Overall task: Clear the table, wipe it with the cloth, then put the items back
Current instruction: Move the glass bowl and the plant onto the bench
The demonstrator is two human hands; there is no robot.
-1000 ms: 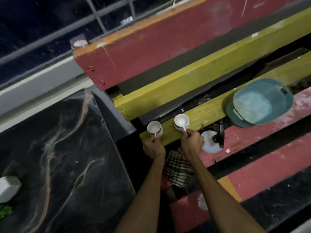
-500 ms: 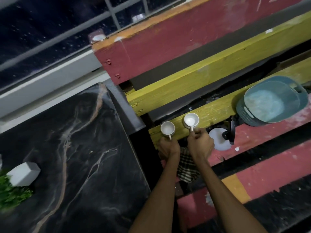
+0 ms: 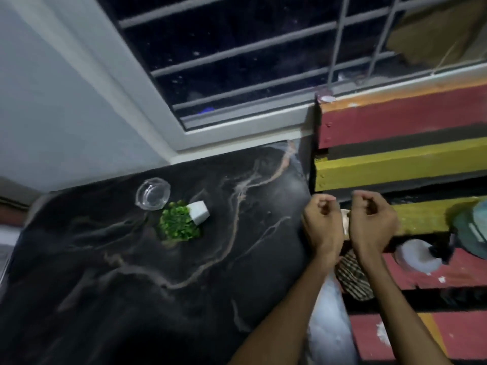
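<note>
The black marble table fills the lower left. On it stand a clear glass bowl and a small green plant lying tipped over in its white pot. My left hand hovers over the table's right edge with fingers curled and nothing in them. My right hand is beside it over the painted bench, curled the same way and empty. A sliver of a white cup shows between the hands. The checked cloth lies on the bench below my wrists.
On the bench at right sit a white saucer with a dark object on it and a teal basket. A white bundle lies between table and bench. A barred window runs behind both.
Both hands have let go of the two white cups on the yellow slat and lifted away. The view has swung left, bringing the table, bowl and plant into sight.
</note>
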